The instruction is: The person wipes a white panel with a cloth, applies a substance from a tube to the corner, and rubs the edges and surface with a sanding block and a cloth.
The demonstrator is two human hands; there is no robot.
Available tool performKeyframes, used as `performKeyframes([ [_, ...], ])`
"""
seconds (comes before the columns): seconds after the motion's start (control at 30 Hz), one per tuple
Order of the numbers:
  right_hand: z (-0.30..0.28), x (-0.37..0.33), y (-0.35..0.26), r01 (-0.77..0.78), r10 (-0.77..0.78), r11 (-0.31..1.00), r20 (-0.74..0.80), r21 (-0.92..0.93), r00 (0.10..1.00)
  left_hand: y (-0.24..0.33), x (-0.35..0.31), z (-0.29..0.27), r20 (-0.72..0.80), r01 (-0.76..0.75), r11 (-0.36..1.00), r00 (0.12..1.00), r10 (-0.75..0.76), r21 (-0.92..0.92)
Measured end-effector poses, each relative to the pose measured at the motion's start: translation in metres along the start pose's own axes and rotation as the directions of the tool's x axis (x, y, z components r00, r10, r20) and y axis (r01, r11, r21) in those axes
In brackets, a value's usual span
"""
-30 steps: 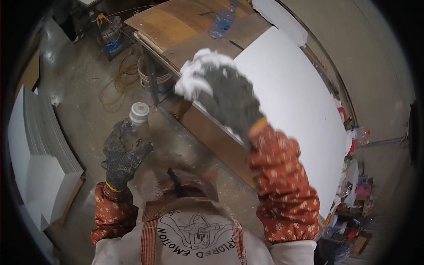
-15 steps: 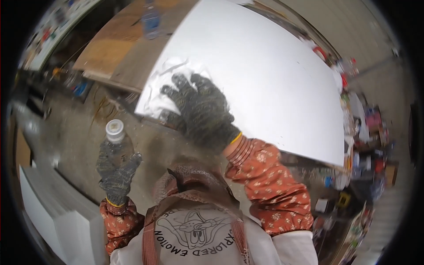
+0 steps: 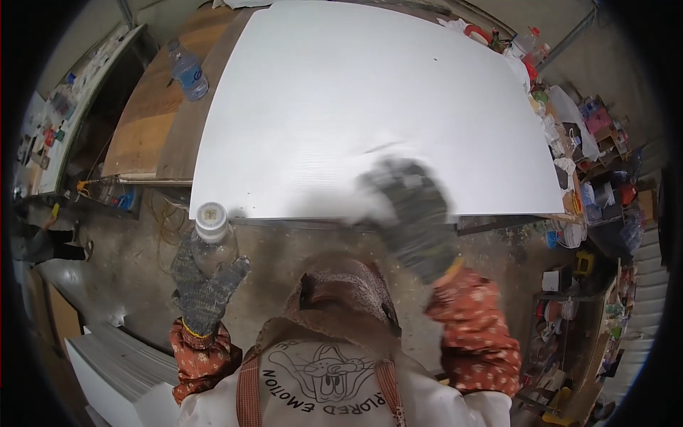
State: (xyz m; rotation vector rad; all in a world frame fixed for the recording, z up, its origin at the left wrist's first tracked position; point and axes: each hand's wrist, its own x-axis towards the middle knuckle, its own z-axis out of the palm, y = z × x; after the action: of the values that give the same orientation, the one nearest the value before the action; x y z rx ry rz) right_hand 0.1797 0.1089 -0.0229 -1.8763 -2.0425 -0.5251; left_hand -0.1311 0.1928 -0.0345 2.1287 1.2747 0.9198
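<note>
My left hand [image 3: 203, 288], in a dark knit glove, is closed around a clear bottle with a white cap [image 3: 211, 219]. It holds the bottle upright by the front left corner of a large white panel [image 3: 320, 92]. Over the panel's front edge is my right hand [image 3: 413, 213], gloved alike and blurred by motion. Its fingers press on a wad of white cloth [image 3: 380, 206], partly hidden beneath the glove. Whether the wad is cloth or paper is hard to make out.
Left of the panel, a plastic bottle [image 3: 188, 71] stands on the brown wooden tabletop [image 3: 153, 107]. A stack of white sheets [image 3: 124, 366] is at my lower left. Cluttered shelves [image 3: 597, 192] line the right. Another person [image 3: 50, 242] shows at the far left.
My right hand has swept the white wad rightward along the panel's front edge. The left hand still holds the capped bottle. The view has turned, so the panel now lies more squarely ahead.
</note>
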Motion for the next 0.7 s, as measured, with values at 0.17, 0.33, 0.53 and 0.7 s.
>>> performKeyframes([
  [0.17,-0.014,0.021,-0.005,0.201,-0.209,0.977,0.430,0.063,0.878,0.008,-0.021,0.003,-0.054,-0.042,0.986,0.997,0.051,0.163],
  [0.33,-0.049,-0.101,0.132,-0.005,0.066,0.949,0.182,-0.316,0.981,0.027,-0.035,-0.014,-0.177,0.290,0.946,0.933,-0.313,-0.146],
  [0.53,-0.114,-0.183,0.237,-0.425,0.435,0.896,0.063,-0.129,0.898,-0.019,-0.049,-0.052,-0.366,0.333,0.916,0.900,-0.239,0.222],
  [0.7,-0.103,-0.217,0.281,-0.580,0.581,0.793,-0.055,-0.184,0.812,-0.033,-0.001,-0.080,-0.516,-0.008,0.978,0.850,-0.102,-0.207],
])
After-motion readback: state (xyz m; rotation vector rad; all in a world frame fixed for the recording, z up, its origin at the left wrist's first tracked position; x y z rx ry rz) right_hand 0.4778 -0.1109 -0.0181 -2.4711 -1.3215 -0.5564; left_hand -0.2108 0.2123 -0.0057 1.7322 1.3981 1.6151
